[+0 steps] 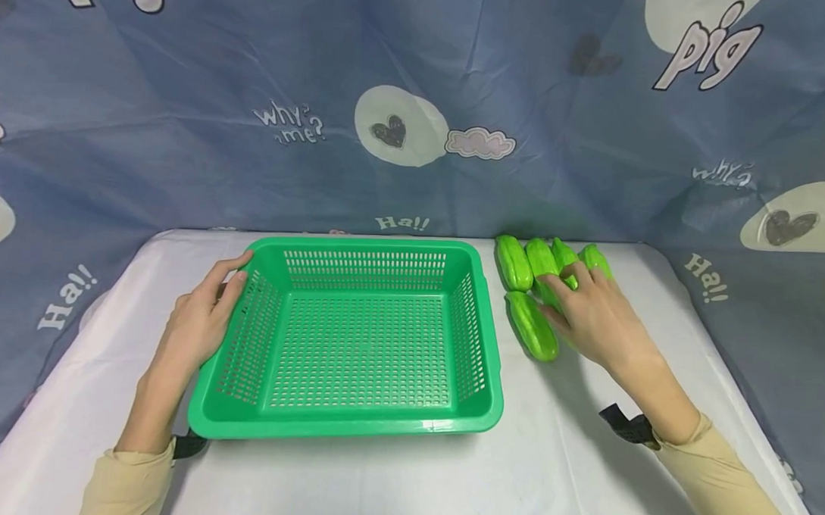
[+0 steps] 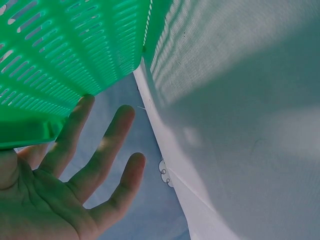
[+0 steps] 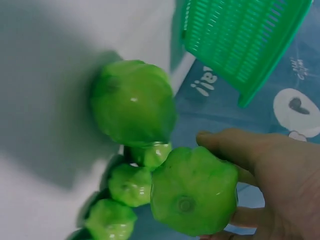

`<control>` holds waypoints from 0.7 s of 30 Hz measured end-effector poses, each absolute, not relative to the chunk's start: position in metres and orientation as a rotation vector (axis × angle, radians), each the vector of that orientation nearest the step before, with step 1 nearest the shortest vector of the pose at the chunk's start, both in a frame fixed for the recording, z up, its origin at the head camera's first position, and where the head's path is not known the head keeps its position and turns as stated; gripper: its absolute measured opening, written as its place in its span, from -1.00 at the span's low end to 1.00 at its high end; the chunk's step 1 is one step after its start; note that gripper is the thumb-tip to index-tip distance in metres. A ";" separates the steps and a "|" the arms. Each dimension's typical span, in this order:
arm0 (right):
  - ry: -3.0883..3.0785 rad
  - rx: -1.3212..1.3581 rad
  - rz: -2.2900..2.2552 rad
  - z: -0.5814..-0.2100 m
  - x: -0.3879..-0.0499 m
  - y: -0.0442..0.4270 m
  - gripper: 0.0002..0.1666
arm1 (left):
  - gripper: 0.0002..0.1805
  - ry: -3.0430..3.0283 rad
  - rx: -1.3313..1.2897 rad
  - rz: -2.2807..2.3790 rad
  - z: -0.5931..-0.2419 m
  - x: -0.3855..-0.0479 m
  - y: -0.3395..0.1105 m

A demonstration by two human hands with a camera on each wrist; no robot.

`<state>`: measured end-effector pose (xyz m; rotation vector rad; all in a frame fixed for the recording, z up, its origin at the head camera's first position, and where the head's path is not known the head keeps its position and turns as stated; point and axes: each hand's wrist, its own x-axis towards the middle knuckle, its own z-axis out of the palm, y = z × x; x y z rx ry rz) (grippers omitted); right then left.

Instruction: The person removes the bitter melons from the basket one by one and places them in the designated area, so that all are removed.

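Note:
A green plastic basket (image 1: 361,347) with slotted walls stands upright on the white-covered table. At its left rim, my left hand (image 1: 195,318) touches the basket with thumb and forefinger; the other fingers (image 2: 112,145) stretch out beneath the wall in the left wrist view. My right hand (image 1: 598,317) is over a group of short, ridged green gourds. In the right wrist view, its thumb and fingers are around one gourd (image 3: 192,192), seen end-on, fingertips partly hidden behind it. Another gourd (image 1: 533,326) lies just left of that hand.
Behind the right hand, several more gourds (image 1: 515,262) lie in a row near the back edge. The white tablecloth (image 1: 391,484) covers the table. A blue printed curtain (image 1: 256,55) hangs behind and at both sides.

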<state>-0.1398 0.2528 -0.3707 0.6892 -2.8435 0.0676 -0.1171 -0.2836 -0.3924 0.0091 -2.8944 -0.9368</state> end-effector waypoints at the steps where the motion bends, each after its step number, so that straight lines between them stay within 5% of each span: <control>1: -2.862 0.680 0.064 -0.372 -0.139 0.254 -0.51 | -0.37 -2.893 0.011 -0.937 -0.392 -0.117 -0.283; 21: -3.001 0.625 0.096 -0.392 -0.137 0.263 -0.49 | -0.36 -2.904 0.031 -0.937 -0.392 -0.118 -0.284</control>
